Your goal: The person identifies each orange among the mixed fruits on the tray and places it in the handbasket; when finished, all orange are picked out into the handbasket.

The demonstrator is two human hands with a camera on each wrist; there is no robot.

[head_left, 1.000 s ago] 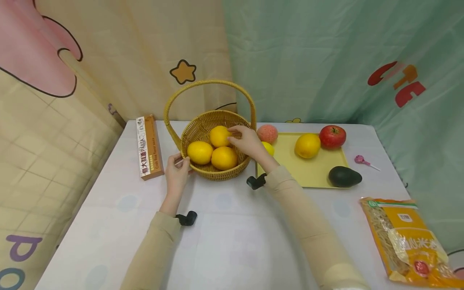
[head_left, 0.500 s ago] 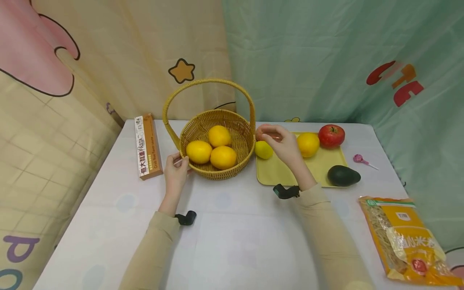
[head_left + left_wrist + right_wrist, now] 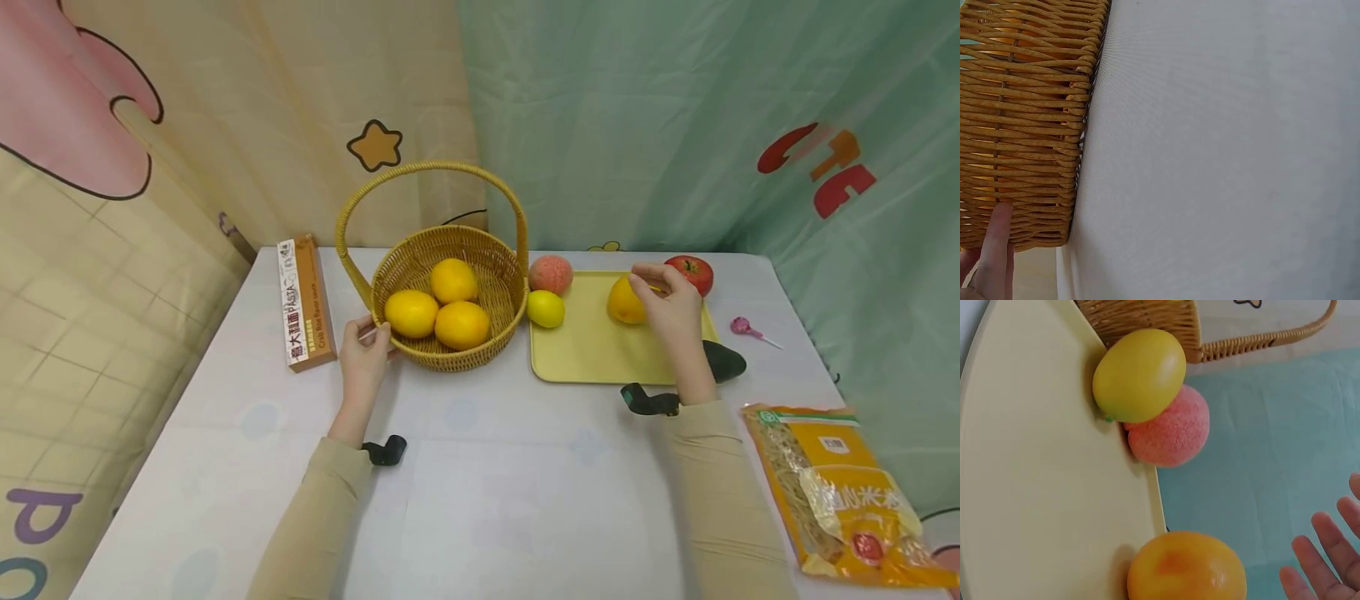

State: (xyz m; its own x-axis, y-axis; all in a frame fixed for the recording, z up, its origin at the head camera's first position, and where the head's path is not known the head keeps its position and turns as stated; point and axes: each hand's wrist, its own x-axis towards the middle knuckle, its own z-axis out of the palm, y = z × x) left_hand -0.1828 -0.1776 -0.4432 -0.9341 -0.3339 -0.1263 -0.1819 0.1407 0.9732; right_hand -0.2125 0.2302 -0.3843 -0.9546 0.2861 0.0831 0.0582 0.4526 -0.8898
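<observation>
A wicker basket with a tall handle holds several yellow-orange fruits. My left hand grips its front left side, thumb at the rim; in the left wrist view a finger lies against the woven outer wall. Over the yellow tray, my right hand is above an orange-yellow fruit, partly covering it in the head view. Its fingers are spread and apart from that fruit in the right wrist view. A lemon and a pink peach are beside the basket.
Behind the right hand sits a red apple, and a dark green avocado is partly hidden by the wrist. Farther right are a pink lollipop and a noodle bag. A pasta box stands left of the basket.
My right hand has left the fruits in the basket and moved right, past the peach and lemon, to the fruit on the tray. The left hand has stayed at the basket.
</observation>
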